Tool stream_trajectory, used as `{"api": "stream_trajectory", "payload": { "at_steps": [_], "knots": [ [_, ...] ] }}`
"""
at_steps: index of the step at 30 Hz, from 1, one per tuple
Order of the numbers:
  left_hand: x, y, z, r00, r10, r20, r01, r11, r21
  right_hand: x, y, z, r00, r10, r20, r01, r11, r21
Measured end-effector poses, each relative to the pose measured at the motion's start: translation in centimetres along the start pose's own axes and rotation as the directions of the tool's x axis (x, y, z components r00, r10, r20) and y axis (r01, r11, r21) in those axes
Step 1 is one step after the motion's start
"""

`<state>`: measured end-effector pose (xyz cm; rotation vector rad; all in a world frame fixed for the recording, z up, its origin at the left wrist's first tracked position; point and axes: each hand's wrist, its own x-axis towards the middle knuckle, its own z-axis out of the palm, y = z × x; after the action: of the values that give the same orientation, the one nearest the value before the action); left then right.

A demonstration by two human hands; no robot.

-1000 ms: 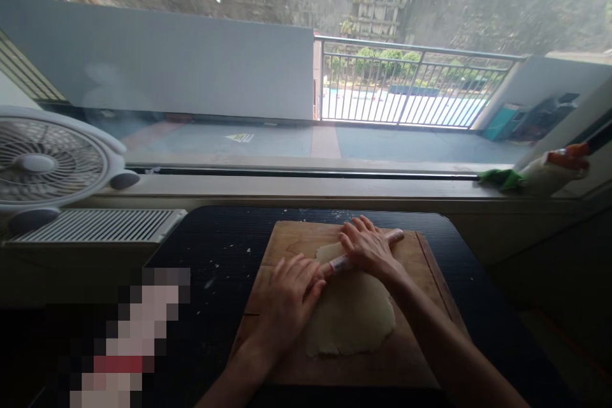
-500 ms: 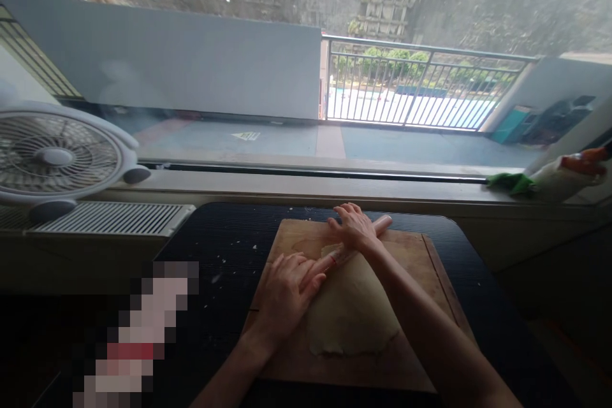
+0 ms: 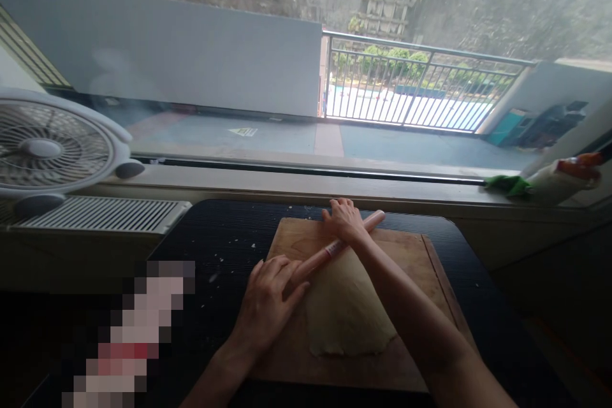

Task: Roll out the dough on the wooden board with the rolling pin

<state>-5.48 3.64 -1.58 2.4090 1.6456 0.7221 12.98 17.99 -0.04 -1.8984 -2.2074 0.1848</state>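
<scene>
A pink rolling pin (image 3: 316, 261) lies slantwise across the far left edge of a flattened sheet of pale dough (image 3: 349, 312). My left hand (image 3: 270, 293) is over the pin's near left end, its thumb on the dough side and its fingers over the far side. Farther away, my right hand (image 3: 345, 220) rests across the pin toward its other end, fingers bent over it. The pin's far tip sticks out past that hand. Beneath the dough is a wooden cutting board (image 3: 406, 268), and my right forearm hides part of the dough's right side.
The board sits on a black table (image 3: 210, 229) with pale crumbs scattered at its left. A white fan (image 3: 52, 146) stands at the left by a slatted vent (image 3: 115, 213). Behind the table runs a windowsill (image 3: 268, 186) with a green cloth (image 3: 509, 185) at its right.
Both hands have shifted left and slightly away with the rolling pin, toward the dough's far left edge. More of the pin's middle shows between them. The view has tilted slightly.
</scene>
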Motion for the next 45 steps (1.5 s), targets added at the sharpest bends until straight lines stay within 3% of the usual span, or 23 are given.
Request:
{"api": "stream_trajectory", "payload": {
  "at_steps": [4, 9, 12, 14, 19, 22, 24, 28, 30, 32, 34, 37, 41, 45],
  "knots": [
    [-1.0, 0.3, -0.2, 1.000, 0.003, -0.003, -0.003, 1.000, -0.001, -0.8, -0.4, -0.1, 0.996, -0.084, -0.002, 0.084, 0.996, 0.009],
    [-2.6, 1.6, 0.3, 0.995, 0.083, 0.060, -0.082, 0.996, -0.016, -8.0, 2.7, -0.6, 0.990, -0.135, -0.031, 0.134, 0.991, -0.028],
    [-3.0, 1.8, 0.6, 0.992, 0.089, 0.084, -0.088, 0.996, -0.015, -10.1, 3.4, -0.8, 0.989, -0.123, -0.086, 0.118, 0.991, -0.056],
    [-2.9, 1.5, 0.8, 0.996, 0.070, 0.053, -0.070, 0.998, -0.011, -9.2, 2.9, -0.6, 0.990, -0.100, -0.101, 0.095, 0.994, -0.053],
    [-1.8, 0.9, 0.8, 1.000, 0.011, -0.011, -0.012, 0.999, -0.042, -2.7, 0.0, -0.2, 0.999, -0.013, -0.052, 0.014, 1.000, 0.020],
    [-1.8, 1.4, 0.4, 1.000, 0.015, -0.014, -0.015, 0.999, -0.030, -2.0, -1.0, -0.2, 0.998, -0.038, -0.054, 0.040, 0.999, 0.030],
    [-2.2, 1.7, 0.0, 0.999, 0.046, -0.027, -0.047, 0.999, -0.025, -4.4, -1.1, -0.3, 0.995, -0.067, -0.070, 0.068, 0.998, 0.016],
    [-4.2, 0.5, -1.5, 0.992, 0.106, -0.069, -0.108, 0.994, -0.020, -13.2, 0.3, -1.0, 0.983, -0.151, -0.107, 0.146, 0.988, -0.051],
    [-5.5, -0.9, -2.1, 0.993, 0.087, -0.082, -0.088, 0.996, -0.006, -16.8, 1.7, -1.6, 0.973, -0.219, -0.070, 0.216, 0.975, -0.053],
    [-6.8, -2.0, -2.4, 0.997, 0.037, -0.067, -0.036, 0.999, 0.009, -18.5, 3.4, -2.2, 0.978, -0.203, -0.047, 0.201, 0.979, -0.032],
    [-7.5, -2.2, -2.4, 0.999, -0.011, -0.042, 0.011, 1.000, 0.009, -18.3, 4.8, -2.4, 0.992, -0.117, -0.043, 0.117, 0.993, -0.001],
    [-7.2, -0.7, -2.0, 1.000, -0.001, 0.000, 0.001, 1.000, -0.030, -15.9, 5.7, -2.1, 0.999, -0.003, -0.052, 0.006, 0.999, 0.051],
    [-5.1, 2.5, -1.3, 0.996, 0.083, 0.033, -0.080, 0.993, -0.085, -13.6, 5.3, -1.5, 0.994, -0.002, -0.109, 0.012, 0.995, 0.094],
    [-3.7, 3.4, -1.0, 0.989, 0.107, 0.104, -0.096, 0.989, -0.110, -14.4, 4.8, -1.6, 0.990, -0.007, -0.138, 0.021, 0.995, 0.098]
  ]
}}
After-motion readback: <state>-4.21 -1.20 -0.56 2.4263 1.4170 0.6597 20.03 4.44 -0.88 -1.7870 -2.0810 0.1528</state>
